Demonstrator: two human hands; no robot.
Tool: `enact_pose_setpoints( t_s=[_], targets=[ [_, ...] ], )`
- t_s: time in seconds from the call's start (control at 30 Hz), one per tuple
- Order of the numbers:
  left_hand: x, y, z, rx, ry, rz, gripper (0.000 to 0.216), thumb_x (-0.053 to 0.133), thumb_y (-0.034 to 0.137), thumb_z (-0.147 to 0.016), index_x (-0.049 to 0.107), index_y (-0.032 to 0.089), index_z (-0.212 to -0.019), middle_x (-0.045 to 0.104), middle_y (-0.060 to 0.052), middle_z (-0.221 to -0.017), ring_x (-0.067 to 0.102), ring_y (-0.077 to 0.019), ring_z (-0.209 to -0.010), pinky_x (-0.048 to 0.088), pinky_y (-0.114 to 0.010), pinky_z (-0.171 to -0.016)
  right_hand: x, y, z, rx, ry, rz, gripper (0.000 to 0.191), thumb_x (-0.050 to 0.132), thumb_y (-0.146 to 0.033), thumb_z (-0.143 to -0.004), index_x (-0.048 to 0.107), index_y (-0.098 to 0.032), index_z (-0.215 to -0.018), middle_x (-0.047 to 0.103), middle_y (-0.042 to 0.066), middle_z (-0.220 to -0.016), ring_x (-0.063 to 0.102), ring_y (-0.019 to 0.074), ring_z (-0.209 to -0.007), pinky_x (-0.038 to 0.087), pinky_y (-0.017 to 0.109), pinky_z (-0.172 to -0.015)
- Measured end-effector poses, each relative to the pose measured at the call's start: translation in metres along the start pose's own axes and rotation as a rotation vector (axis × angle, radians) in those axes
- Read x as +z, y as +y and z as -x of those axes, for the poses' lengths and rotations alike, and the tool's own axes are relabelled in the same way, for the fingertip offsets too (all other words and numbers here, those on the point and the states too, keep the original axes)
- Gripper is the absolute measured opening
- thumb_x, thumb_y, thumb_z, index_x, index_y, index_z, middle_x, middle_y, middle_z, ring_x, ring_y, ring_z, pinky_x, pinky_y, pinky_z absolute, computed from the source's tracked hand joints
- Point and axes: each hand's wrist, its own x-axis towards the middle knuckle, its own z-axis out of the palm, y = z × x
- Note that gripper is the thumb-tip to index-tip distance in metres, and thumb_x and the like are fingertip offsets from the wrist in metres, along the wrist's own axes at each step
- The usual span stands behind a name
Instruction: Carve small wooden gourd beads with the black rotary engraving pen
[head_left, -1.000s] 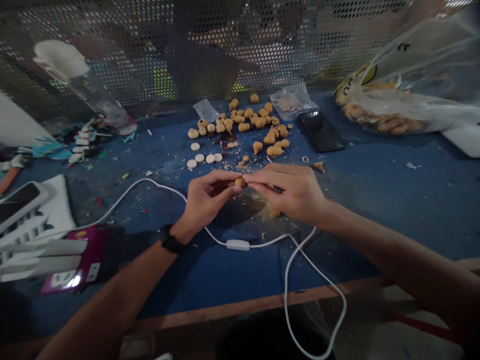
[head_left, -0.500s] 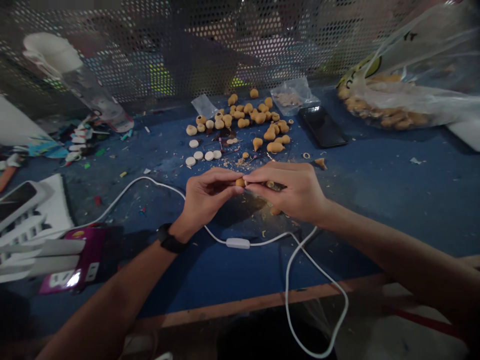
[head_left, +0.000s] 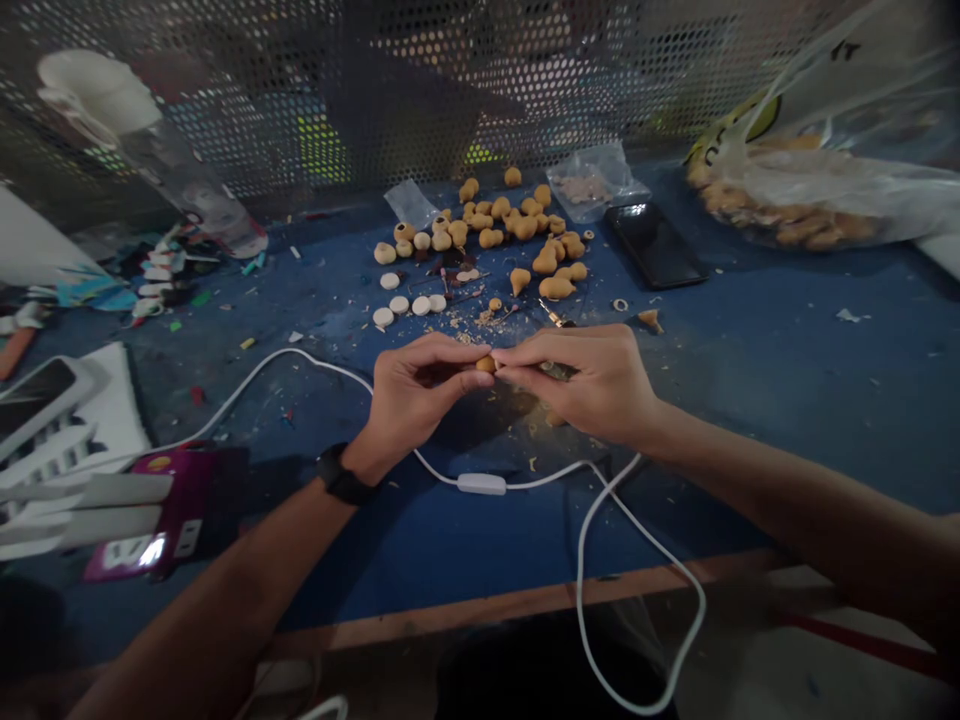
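Observation:
Between the thumb and fingertips of my left hand (head_left: 420, 390) is a small tan gourd (head_left: 486, 365). My right hand (head_left: 585, 380) pinches at the gourd's pale right end; its fingertips hide what exactly they grip there. A metal tool tip (head_left: 553, 313) pokes out on the table just beyond my right hand, and part of a dark object shows under that palm. Past both hands lies a heap of small gourds (head_left: 525, 225), some cut with round holes. White discs (head_left: 399, 305) sit left of the heap, near thin tool bits and shavings.
A white cord (head_left: 592, 540) with an inline switch (head_left: 481, 484) loops in front of me. The phone (head_left: 652, 245) and a bag of gourds (head_left: 795, 200) lie right. A bottle (head_left: 187, 180) and purple box (head_left: 176, 500) stand left. A perforated metal screen (head_left: 315, 90) backs the table.
The view has shifted slightly, so most things sit a little further right. Both hands stay together at the gourd, with the right fingers still at its pale end.

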Motion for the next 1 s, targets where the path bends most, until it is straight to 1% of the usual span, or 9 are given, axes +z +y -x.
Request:
enact_pose_setpoints(
  t_s=[0.13,0.27,0.43,0.53,0.6,0.7,0.8,0.9,1.0],
  targets=[
    [-0.0007,0.0004,0.0005,0.036,-0.008,0.006,0.031,0.115,0.049,-0.078,0.100,0.033,-0.100,0.092,-0.006,-0.091,0.082,-0.0211,-0.081,0.066,-0.033,-0.074,0.0013,-0.0008,0.0005,0.022,0.015,-0.046,0.007,0.088,-0.028,-0.108,0.094,-0.031,-0.110,0.094,0.001,-0.105,0.090,0.0213,-0.088,0.073,0.031,-0.079],
    [0.0001,0.0021,0.0002,0.026,0.007,-0.003,0.033,0.116,0.052,-0.075,0.100,0.033,-0.097,0.092,-0.006,-0.089,0.083,-0.0201,-0.079,0.066,-0.031,-0.073,0.0000,-0.0020,-0.0011,0.006,0.012,-0.060,0.008,0.088,-0.025,-0.107,0.094,-0.030,-0.110,0.094,0.000,-0.105,0.091,0.0205,-0.088,0.073,0.030,-0.079],
    [0.0030,0.0066,0.0001,-0.052,0.031,-0.008,0.038,0.115,0.060,-0.074,0.099,0.031,-0.095,0.092,-0.006,-0.089,0.085,-0.0225,-0.079,0.072,-0.033,-0.075,-0.0016,-0.0023,-0.0023,-0.003,0.015,-0.038,0.011,0.088,-0.028,-0.108,0.095,-0.033,-0.115,0.094,0.000,-0.108,0.090,0.0206,-0.089,0.074,0.032,-0.079],
    [0.0035,0.0083,0.0005,-0.116,0.024,0.022,0.043,0.115,0.059,-0.073,0.099,0.028,-0.099,0.094,-0.007,-0.093,0.088,-0.0234,-0.082,0.075,-0.034,-0.079,-0.0018,-0.0015,-0.0030,-0.006,0.025,-0.057,0.012,0.088,-0.027,-0.108,0.094,-0.034,-0.114,0.094,-0.001,-0.108,0.090,0.0202,-0.089,0.073,0.032,-0.078],
    [0.0028,0.0077,0.0010,-0.143,0.024,0.042,0.041,0.114,0.056,-0.077,0.099,0.028,-0.102,0.095,-0.007,-0.097,0.089,-0.0234,-0.084,0.076,-0.033,-0.082,-0.0018,-0.0009,-0.0039,0.008,0.042,-0.073,0.010,0.088,-0.027,-0.108,0.095,-0.033,-0.113,0.094,-0.001,-0.107,0.090,0.0203,-0.088,0.073,0.031,-0.078],
    [0.0011,0.0046,0.0016,-0.164,0.033,0.074,0.036,0.110,0.055,-0.084,0.099,0.028,-0.105,0.095,-0.008,-0.100,0.091,-0.0231,-0.086,0.077,-0.033,-0.083,-0.0019,-0.0007,-0.0053,0.082,0.057,-0.117,0.007,0.091,-0.030,-0.106,0.095,-0.032,-0.111,0.094,-0.001,-0.104,0.090,0.0216,-0.086,0.076,0.033,-0.079],
    [-0.0001,0.0012,0.0017,-0.168,0.032,0.148,0.034,0.110,0.053,-0.085,0.100,0.029,-0.107,0.096,-0.006,-0.100,0.091,-0.0204,-0.085,0.077,-0.030,-0.084,-0.0017,-0.0018,-0.0063,0.148,0.059,-0.178,0.009,0.091,-0.032,-0.105,0.095,-0.034,-0.112,0.093,-0.001,-0.105,0.090,0.0230,-0.089,0.078,0.036,-0.081],
    [-0.0001,-0.0002,0.0016,-0.175,0.025,0.203,0.032,0.110,0.051,-0.085,0.100,0.031,-0.107,0.096,-0.006,-0.103,0.091,-0.0196,-0.087,0.078,-0.028,-0.084,-0.0015,-0.0036,-0.0064,0.157,0.059,-0.202,0.009,0.089,-0.031,-0.106,0.094,-0.033,-0.113,0.093,0.000,-0.106,0.090,0.0227,-0.091,0.078,0.036,-0.082],
    [0.0000,0.0001,0.0014,-0.179,0.024,0.218,0.029,0.110,0.049,-0.086,0.100,0.031,-0.107,0.096,-0.005,-0.105,0.091,-0.0194,-0.088,0.078,-0.027,-0.083,-0.0018,-0.0043,-0.0060,0.127,0.063,-0.182,0.009,0.088,-0.029,-0.107,0.093,-0.033,-0.114,0.093,0.000,-0.107,0.089,0.0223,-0.092,0.078,0.036,-0.083]
  ],
)
